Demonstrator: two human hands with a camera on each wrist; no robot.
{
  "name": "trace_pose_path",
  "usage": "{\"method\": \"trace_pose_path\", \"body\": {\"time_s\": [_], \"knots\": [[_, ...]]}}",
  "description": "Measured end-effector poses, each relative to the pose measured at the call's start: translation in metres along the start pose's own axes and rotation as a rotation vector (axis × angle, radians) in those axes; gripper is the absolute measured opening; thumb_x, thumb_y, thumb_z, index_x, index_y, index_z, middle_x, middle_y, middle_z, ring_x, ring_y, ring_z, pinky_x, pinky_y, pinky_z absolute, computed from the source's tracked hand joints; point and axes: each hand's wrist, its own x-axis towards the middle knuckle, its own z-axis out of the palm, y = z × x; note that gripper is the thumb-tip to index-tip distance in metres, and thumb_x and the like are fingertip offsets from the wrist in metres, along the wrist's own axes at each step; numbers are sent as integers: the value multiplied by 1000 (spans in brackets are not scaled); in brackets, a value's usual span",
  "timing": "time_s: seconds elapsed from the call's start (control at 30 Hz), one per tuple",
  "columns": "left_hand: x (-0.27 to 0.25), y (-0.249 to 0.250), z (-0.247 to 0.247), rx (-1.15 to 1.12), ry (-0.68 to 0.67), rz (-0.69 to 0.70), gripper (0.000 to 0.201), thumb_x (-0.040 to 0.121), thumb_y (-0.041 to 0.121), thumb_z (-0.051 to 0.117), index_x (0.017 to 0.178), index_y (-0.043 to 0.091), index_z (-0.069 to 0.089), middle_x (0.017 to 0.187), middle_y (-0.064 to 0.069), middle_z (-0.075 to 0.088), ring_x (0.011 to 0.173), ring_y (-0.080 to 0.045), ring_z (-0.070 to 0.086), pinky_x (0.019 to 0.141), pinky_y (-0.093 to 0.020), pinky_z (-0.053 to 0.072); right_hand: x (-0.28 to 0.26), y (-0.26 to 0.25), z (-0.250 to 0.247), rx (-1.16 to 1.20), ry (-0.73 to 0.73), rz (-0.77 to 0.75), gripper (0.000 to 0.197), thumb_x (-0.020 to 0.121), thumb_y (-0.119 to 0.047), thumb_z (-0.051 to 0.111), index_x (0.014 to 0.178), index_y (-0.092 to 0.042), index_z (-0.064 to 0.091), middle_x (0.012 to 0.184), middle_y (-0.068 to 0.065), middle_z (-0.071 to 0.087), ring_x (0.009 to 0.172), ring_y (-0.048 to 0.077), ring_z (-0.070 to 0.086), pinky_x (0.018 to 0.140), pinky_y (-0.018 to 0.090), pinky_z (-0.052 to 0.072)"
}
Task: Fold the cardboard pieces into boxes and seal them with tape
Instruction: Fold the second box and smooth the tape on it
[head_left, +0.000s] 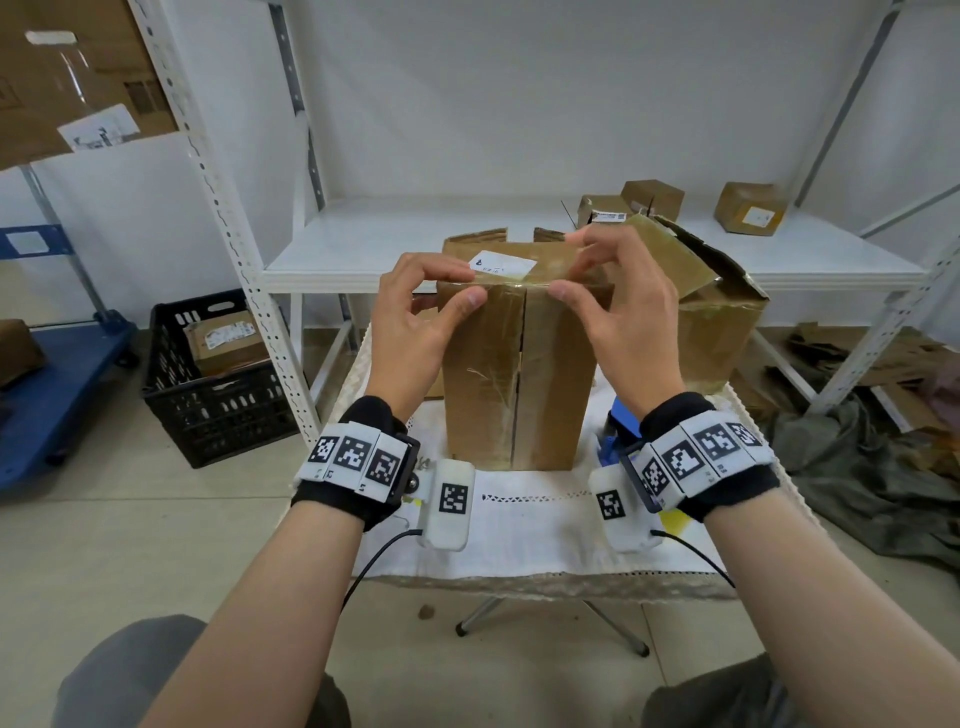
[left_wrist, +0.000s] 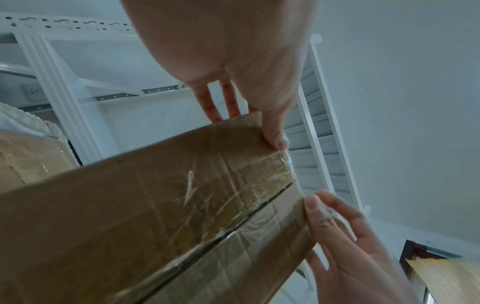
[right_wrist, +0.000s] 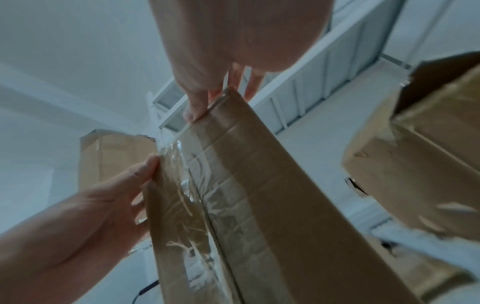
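Progress check from my end: the box (head_left: 519, 374) stands upright on the white-clothed table (head_left: 524, 530), its facing flaps closed with a seam (head_left: 521, 374) down the middle. Clear tape (head_left: 511, 283) is stretched along the top edge; left hand (head_left: 415, 322) and right hand (head_left: 618, 312) each pinch an end of it, thumbs against the front face. Old tape shine covers the seam, but I can't tell if it's actually sealed. I'd say roughly halfway on this one, since the far flaps (head_left: 475, 241) look open.

Around it: a torn bigger carton (head_left: 722, 322) crowds the right side, a blue thing (head_left: 618, 431) hides behind my right wrist (tape dispenser, maybe), and small parcels (head_left: 748, 208) sit on the shelf (head_left: 363, 244).
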Motion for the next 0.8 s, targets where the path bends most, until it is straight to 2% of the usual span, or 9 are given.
{"method": "trace_pose_path", "body": {"time_s": [0.1,0.17,0.23,0.3,0.43,0.53,0.63,0.7,0.8], "knots": [[-1,-3,1,-9,13,-2,14,88,24,77,95,17,68,117,4,67,119,-15,57,88,-16,45,-7,4,1,88,75,59,20,96,-9,67,114,-6,60,100,4,65,92,18,64,89,44,54],[-1,-3,3,-39,28,-27,13,87,23,77,93,17,67,125,3,63,122,-8,55,88,-15,45,-10,5,3,145,123,72,14,100,0,53,113,-5,58,100,-1,64,95,18,66,91,44,55],[-2,-3,5,-64,47,-52,12,88,22,77,92,19,66,133,6,56,124,2,51,89,-13,44,-10,4,6,192,161,101,20,100,7,44,116,-1,54,99,-6,62,97,15,67,94,39,54],[-3,-3,7,-80,44,-65,11,90,23,74,89,25,63,139,10,53,128,4,48,93,-19,41,-12,4,9,222,186,132,25,98,10,40,118,0,51,99,-6,61,96,14,66,95,36,52],[-4,3,13,-106,31,-106,16,87,24,72,82,31,58,140,15,52,132,1,46,98,-30,35,-8,6,14,282,210,184,35,92,12,38,121,-6,47,94,-22,61,93,17,64,98,45,49],[-4,5,14,-139,62,-133,21,83,20,72,75,28,54,136,15,54,130,0,48,98,-32,36,-5,3,14,335,203,228,40,88,12,41,125,0,46,101,-13,56,97,21,59,95,35,50],[-6,10,13,-126,74,-147,24,83,19,71,71,27,52,133,11,56,127,1,50,96,-28,36,-2,0,10,437,203,405,48,89,1,49,136,-9,43,123,13,53,113,26,56,94,25,49],[-5,14,9,-137,57,-161,22,82,21,70,70,24,52,129,5,58,121,2,53,92,-25,37,0,-1,6,527,186,564,54,86,-14,54,138,-23,42,133,13,51,113,22,54,91,29,49],[-2,16,-1,-221,9,-220,17,85,26,72,77,20,59,128,1,60,116,-7,58,91,-22,42,0,1,-1,620,86,742,54,83,-28,51,137,-31,42,105,-2,57,93,12,52,77,24,44]]}}
